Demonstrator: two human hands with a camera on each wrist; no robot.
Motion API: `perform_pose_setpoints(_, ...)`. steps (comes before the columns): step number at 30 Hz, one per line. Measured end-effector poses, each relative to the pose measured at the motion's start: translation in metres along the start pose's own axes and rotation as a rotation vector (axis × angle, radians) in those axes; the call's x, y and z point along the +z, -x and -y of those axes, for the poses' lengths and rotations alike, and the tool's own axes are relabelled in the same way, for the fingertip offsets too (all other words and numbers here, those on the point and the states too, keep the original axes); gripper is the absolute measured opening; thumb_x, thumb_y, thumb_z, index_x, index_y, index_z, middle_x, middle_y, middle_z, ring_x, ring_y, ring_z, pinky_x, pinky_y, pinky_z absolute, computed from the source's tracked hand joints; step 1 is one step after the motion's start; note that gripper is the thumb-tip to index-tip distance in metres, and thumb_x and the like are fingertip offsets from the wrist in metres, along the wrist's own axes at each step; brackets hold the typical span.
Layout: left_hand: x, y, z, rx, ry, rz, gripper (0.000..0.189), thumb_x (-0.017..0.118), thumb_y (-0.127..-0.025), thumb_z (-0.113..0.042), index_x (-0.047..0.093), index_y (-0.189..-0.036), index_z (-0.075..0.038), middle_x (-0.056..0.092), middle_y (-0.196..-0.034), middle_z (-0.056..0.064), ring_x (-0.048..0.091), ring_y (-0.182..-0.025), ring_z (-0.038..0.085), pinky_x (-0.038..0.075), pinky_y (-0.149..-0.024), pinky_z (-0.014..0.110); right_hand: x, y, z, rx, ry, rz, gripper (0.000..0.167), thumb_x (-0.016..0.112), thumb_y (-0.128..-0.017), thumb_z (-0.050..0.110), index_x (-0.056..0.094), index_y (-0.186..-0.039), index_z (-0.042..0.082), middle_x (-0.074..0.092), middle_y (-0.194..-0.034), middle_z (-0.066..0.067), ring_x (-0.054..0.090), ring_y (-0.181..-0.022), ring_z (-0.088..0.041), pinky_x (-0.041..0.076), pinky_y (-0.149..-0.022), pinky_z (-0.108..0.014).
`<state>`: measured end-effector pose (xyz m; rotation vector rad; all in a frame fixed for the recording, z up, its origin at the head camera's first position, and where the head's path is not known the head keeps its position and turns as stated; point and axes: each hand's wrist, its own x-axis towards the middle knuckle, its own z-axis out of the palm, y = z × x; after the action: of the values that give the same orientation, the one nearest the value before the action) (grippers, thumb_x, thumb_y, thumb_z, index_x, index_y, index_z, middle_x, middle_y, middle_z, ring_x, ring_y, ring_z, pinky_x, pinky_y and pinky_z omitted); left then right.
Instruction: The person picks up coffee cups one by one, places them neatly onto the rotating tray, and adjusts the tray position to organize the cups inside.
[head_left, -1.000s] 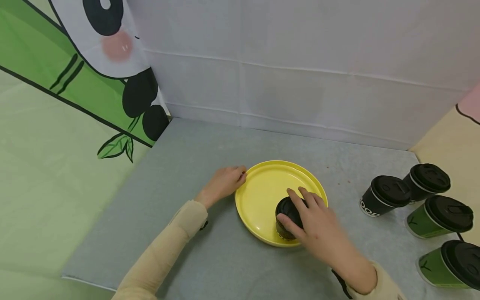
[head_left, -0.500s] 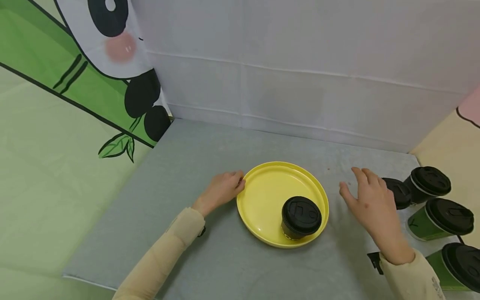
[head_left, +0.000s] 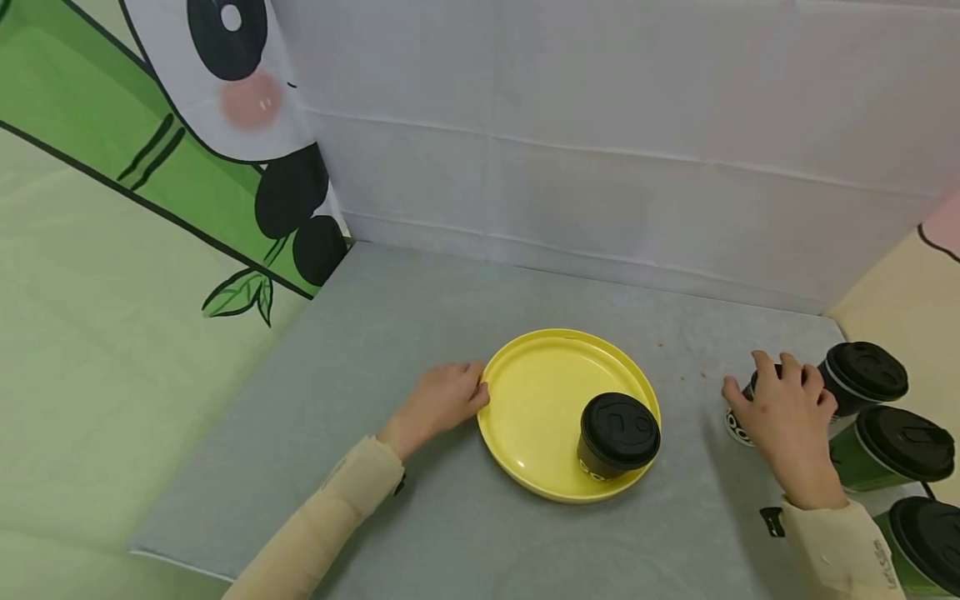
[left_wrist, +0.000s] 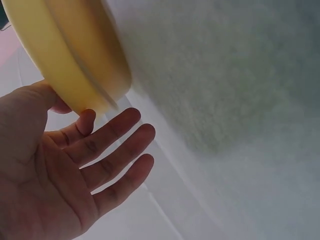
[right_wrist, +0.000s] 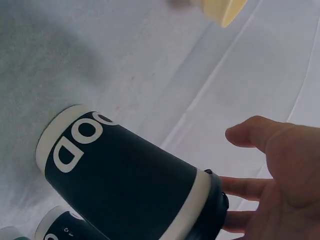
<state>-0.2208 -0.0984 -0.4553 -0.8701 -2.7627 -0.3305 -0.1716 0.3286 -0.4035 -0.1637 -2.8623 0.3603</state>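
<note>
On the yellow plate [head_left: 532, 400] stands a dark paper coffee cup [head_left: 619, 433] with a black lid, near the right rim. My left hand [head_left: 441, 403] pinches the plate's left rim between thumb and index finger; in the left wrist view, its other fingers extend beside the plate [left_wrist: 60, 50]. My right hand [head_left: 787, 425] reaches over another dark coffee cup [right_wrist: 125, 175] with white lettering, mostly covered by the hand in the head view. In the right wrist view, the thumb is spread away from the lid and the other fingers are at its far side.
Beside the right hand stand another black-lidded dark cup [head_left: 864, 379] and two green cups with black lids, a farther green cup [head_left: 862, 458] and a nearer green cup [head_left: 900, 550]. Grey cloth covers the table [head_left: 360, 350]; a white fabric wall [head_left: 570, 142] rises behind it.
My right hand has let go of the cup on the plate and moved right to the lettered dark cup. The left hand has stayed at the plate's rim.
</note>
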Motion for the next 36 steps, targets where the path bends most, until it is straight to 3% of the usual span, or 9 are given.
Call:
perform_pose_setpoints(8, -0.003, 0.016, -0.011, 0.0, -0.041, -0.014, 0.017, 0.059, -0.094, -0.018, 0.051, -0.082, -0.011, 0.038, -0.058, -0.004, 0.037, -0.05, 0.013, 0.031, -0.048, 0.027, -0.005, -0.001, -0.006, 0.014, -0.002, -0.061, 0.052, 0.06, -0.099, 0.023, 0.045, -0.135, -0.012, 0.034, -0.136, -0.045, 0.021, -0.128, -0.07, 0.015, -0.094, -0.083)
perform_pose_setpoints(12, -0.004, 0.025, -0.018, -0.02, -0.071, 0.003, 0.018, 0.058, -0.095, -0.023, 0.051, -0.081, -0.013, 0.037, -0.058, -0.004, 0.037, -0.051, 0.014, 0.031, -0.048, 0.028, -0.005, -0.002, -0.009, 0.023, 0.011, -0.052, 0.051, 0.06, -0.099, 0.023, 0.045, -0.133, -0.012, 0.033, -0.135, -0.045, 0.022, -0.126, -0.071, 0.017, -0.092, -0.084)
perform_pose_setpoints(19, -0.004, 0.041, -0.032, -0.019, -0.134, 0.022, 0.026, 0.057, -0.096, -0.029, 0.049, -0.076, -0.015, 0.035, -0.058, -0.004, 0.034, -0.051, 0.014, 0.028, -0.048, 0.027, -0.005, -0.001, -0.011, 0.08, 0.017, 0.03, 0.057, 0.054, -0.102, 0.03, 0.04, -0.139, -0.011, 0.028, -0.139, -0.046, 0.022, -0.125, -0.073, 0.021, -0.089, -0.083)
perform_pose_setpoints(25, -0.006, 0.054, -0.048, -0.013, -0.179, 0.014, 0.031, 0.057, -0.096, -0.036, 0.05, -0.073, -0.017, 0.038, -0.06, -0.004, 0.037, -0.053, 0.015, 0.031, -0.049, 0.029, -0.001, 0.007, -0.009, 0.076, 0.006, 0.002, 0.055, 0.056, -0.1, 0.025, 0.041, -0.138, -0.011, 0.03, -0.138, -0.046, 0.029, -0.119, -0.074, 0.033, -0.079, -0.081)
perform_pose_setpoints(29, -0.007, 0.06, -0.059, -0.01, -0.187, 0.025, 0.035, 0.057, -0.096, -0.04, 0.051, -0.07, -0.017, 0.04, -0.06, -0.002, 0.039, -0.054, 0.017, 0.031, -0.051, 0.03, 0.0, 0.012, -0.008, 0.067, 0.008, -0.015, 0.054, 0.058, -0.1, 0.025, 0.042, -0.137, -0.012, 0.031, -0.138, -0.047, 0.03, -0.117, -0.074, 0.034, -0.076, -0.08)
perform_pose_setpoints(36, -0.01, 0.069, -0.071, 0.044, -0.234, -0.049, 0.041, 0.061, -0.094, -0.045, 0.049, -0.065, -0.018, 0.042, -0.057, -0.001, 0.045, -0.053, 0.018, 0.034, -0.051, 0.031, 0.002, 0.021, -0.005, 0.063, 0.013, -0.038, 0.053, 0.059, -0.099, 0.024, 0.043, -0.136, -0.012, 0.033, -0.136, -0.047, 0.032, -0.115, -0.074, 0.035, -0.074, -0.08)
